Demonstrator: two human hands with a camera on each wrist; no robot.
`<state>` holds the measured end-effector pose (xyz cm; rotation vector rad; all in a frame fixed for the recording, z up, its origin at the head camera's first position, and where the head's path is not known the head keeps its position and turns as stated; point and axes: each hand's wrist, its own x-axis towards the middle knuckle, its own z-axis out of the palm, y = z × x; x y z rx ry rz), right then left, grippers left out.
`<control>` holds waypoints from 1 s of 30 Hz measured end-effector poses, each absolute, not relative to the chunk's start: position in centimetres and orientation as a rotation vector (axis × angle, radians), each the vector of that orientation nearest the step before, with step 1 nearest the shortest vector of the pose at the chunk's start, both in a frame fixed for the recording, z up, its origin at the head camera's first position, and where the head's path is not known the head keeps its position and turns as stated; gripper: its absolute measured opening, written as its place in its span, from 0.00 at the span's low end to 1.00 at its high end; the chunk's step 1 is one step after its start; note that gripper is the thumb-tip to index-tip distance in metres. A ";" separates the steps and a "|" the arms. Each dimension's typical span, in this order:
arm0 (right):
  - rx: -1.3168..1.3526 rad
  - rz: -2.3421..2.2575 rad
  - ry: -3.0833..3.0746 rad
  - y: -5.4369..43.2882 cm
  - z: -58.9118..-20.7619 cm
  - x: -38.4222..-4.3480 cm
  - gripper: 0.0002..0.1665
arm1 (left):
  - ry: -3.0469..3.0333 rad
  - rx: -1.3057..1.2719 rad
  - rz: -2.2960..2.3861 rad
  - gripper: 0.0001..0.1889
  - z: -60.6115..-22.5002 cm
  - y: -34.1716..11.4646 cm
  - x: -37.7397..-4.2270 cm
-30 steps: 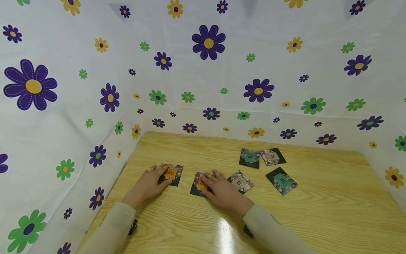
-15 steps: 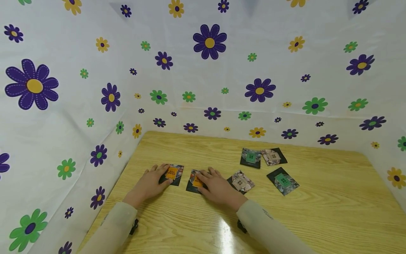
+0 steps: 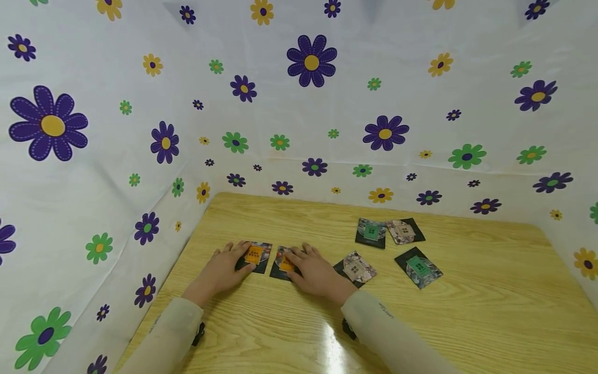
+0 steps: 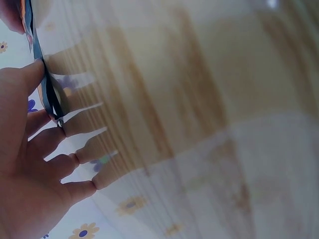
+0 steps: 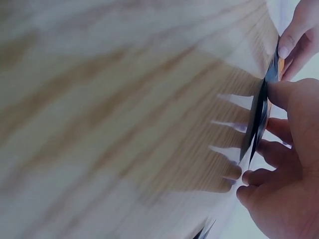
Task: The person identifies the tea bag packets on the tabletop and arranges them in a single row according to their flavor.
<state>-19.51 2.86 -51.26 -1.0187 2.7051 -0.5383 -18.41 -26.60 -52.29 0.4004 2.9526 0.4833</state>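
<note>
Two flat dark packets with orange labels lie side by side on the table in the head view, a narrow gap between them. My left hand (image 3: pixel 223 269) rests on the left orange-labelled packet (image 3: pixel 255 255), fingers spread over its left side. The right hand (image 3: pixel 314 271) lies on the right orange-labelled packet (image 3: pixel 283 262) and covers its right part. The left wrist view shows the thumb and fingertips of the left hand (image 4: pixel 37 169) touching a packet's edge (image 4: pixel 49 94). From the right wrist, the right hand (image 5: pixel 294 149) presses its packet (image 5: pixel 256 119) with extended fingers.
A beige-labelled packet (image 3: pixel 357 269) lies just right of my right hand. Farther right are two green-labelled packets, one at the back (image 3: pixel 371 232) and one nearer (image 3: pixel 419 267), plus another beige-labelled packet (image 3: pixel 404 230). A flower-print sheet (image 3: pixel 261 114) walls the wooden table (image 3: pixel 252 332).
My right hand has slid the right orange-labelled packet leftward and slightly away, closing most of the gap to the left one. The left hand has stayed on its packet.
</note>
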 end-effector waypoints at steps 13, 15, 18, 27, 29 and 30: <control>-0.969 -0.549 2.666 2.6 -51.1 -20.0 0.36 | 2.976 0.423 0.503 0.37 -52.0 -26.4 -18.3; -0.971 -0.545 2.665 2.6 -51.2 -20.0 0.36 | 2.975 0.420 0.497 0.37 -52.0 -26.4 -18.3; -0.978 -0.547 2.665 2.6 -51.2 -20.0 0.36 | 2.975 0.420 0.492 0.37 -52.0 -26.5 -18.3; -0.987 -0.541 2.666 2.6 -51.2 -20.1 0.36 | 2.966 0.416 0.498 0.38 -52.2 -26.5 -18.4; -0.990 -0.533 2.668 2.6 -51.1 -20.1 0.36 | 2.968 0.414 0.491 0.38 -52.2 -26.5 -18.4; -0.988 -0.540 2.667 2.6 -51.0 -20.1 0.36 | 2.966 0.411 0.492 0.37 -52.1 -26.5 -18.4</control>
